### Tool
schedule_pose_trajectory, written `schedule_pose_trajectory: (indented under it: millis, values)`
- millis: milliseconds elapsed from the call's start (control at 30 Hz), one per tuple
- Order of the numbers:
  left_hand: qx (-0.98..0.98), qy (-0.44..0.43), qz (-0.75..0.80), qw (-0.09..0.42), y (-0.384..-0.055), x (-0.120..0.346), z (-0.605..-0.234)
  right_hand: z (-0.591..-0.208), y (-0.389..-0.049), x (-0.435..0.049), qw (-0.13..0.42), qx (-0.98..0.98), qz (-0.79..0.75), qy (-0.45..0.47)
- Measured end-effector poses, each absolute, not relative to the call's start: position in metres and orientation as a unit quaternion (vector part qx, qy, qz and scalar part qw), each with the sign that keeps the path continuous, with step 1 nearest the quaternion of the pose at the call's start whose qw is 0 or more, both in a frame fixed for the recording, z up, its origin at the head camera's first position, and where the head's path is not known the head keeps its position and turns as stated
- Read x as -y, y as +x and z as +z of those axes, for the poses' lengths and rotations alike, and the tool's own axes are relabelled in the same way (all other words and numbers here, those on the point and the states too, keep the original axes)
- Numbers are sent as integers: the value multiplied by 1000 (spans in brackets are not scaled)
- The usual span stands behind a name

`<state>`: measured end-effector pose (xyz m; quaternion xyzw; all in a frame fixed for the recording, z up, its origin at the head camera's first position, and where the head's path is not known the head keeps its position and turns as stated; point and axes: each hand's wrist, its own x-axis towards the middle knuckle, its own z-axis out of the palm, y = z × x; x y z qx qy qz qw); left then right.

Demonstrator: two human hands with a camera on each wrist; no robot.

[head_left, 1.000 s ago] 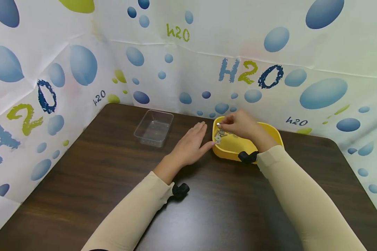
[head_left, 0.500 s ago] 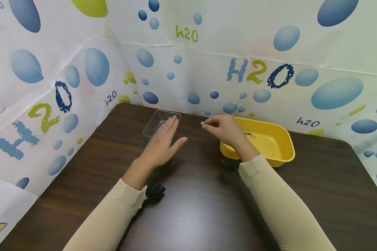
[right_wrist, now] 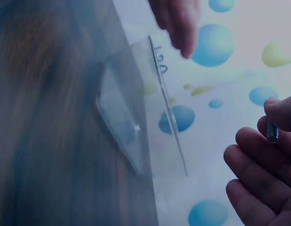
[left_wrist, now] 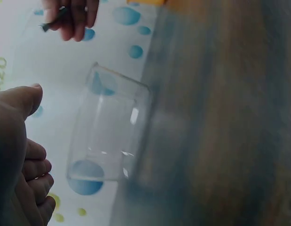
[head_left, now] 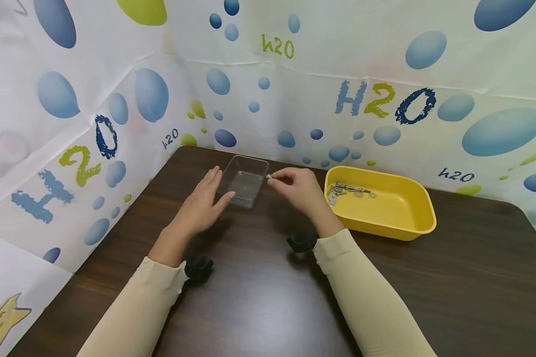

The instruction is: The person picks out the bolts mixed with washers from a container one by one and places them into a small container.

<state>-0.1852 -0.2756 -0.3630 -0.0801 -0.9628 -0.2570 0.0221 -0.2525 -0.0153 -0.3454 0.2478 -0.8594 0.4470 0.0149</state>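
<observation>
My right hand [head_left: 302, 194] pinches a small metal bolt [right_wrist: 272, 133] between thumb and forefinger. Its threaded end shows in the right wrist view; in the head view only a bright bit sticks out past the fingertips. The bolt is by the right rim of a clear plastic container [head_left: 243, 199], with nothing seen inside it. At the container's left side my left hand [head_left: 198, 206] is held with fingers straight and thumb apart, holding nothing. Whether it touches the container cannot be told. Right of the right hand, a yellow tub [head_left: 384, 227] contains several bolts [head_left: 352, 189] and washers [head_left: 332, 197].
Both containers stand toward the back of a dark wooden table [head_left: 268, 297]. A white sheet [head_left: 245, 74] with blue drops hangs behind and to the left. Black wrist cameras sit under both cuffs.
Having lifted the bolt from the yellow tub, my right hand has carried it left to the clear container. My left hand has moved left, away from the tub, to the container's left side.
</observation>
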Motion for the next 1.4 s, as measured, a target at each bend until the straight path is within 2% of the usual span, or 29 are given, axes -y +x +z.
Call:
schedule_pose_trajectory:
  millis: [333,733,1067,1400]
  values:
    - [961,-79,-263,14,-197,280,-383,-364,-252,40,35,833,503,227]
    - [957,-95,-272,10,-204,270,-385,-375,-258,65,96,827,453,319]
    - [959,-92,-269,3,-205,274,-392,-385,-258,79,78,842,402,351]
    - [963,-90,-252,24,-205,286,-390,-388,-256,93,63,855,368,360]
